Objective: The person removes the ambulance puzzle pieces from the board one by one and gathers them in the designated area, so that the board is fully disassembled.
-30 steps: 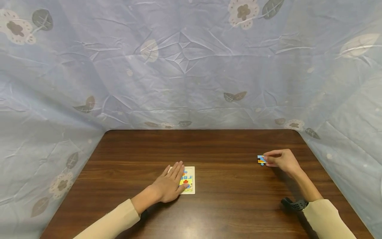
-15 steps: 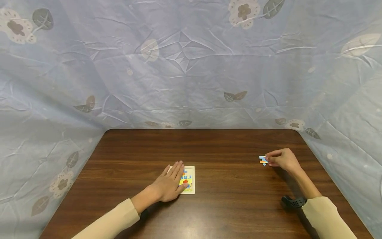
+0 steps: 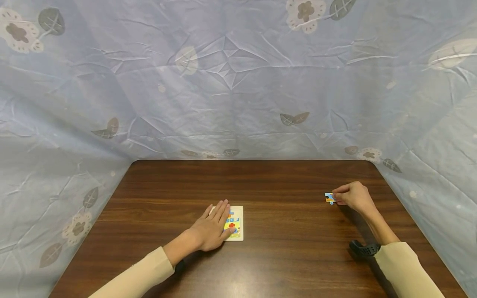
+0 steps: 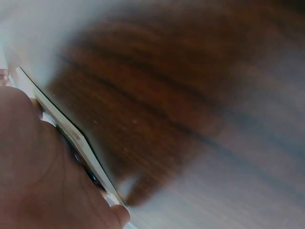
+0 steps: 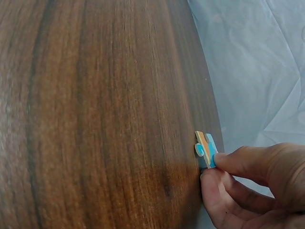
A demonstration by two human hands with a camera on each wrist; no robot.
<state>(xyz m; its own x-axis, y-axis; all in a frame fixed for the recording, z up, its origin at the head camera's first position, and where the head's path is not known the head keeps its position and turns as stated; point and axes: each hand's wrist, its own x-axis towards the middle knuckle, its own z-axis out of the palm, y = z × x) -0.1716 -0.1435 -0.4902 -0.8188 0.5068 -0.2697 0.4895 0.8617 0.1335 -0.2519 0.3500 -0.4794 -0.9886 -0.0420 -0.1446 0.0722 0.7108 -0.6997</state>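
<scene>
A small puzzle board (image 3: 239,236) with a pale frame and a colourful picture lies at mid-table in the head view. My left hand (image 3: 210,229) rests flat across its left part, fingers straight, covering that side. In the left wrist view the board's edge (image 4: 81,140) shows beside the palm (image 4: 43,167). Over at the right, my right hand (image 3: 354,198) pinches a puzzle piece (image 3: 329,197) between thumb and fingers. The right wrist view shows that puzzle piece (image 5: 206,149) blue and orange, with a rounded tab; it appears held just above the wood.
A dark brown wooden table (image 3: 283,256) spreads beneath both hands. Pale blue floral cloth (image 3: 231,103) hangs behind the table and at both sides. A dark strap (image 3: 365,248) sits on the right wrist.
My right hand has shifted slightly to the right and away from me with the puzzle piece still pinched. The left hand stays in place on the board.
</scene>
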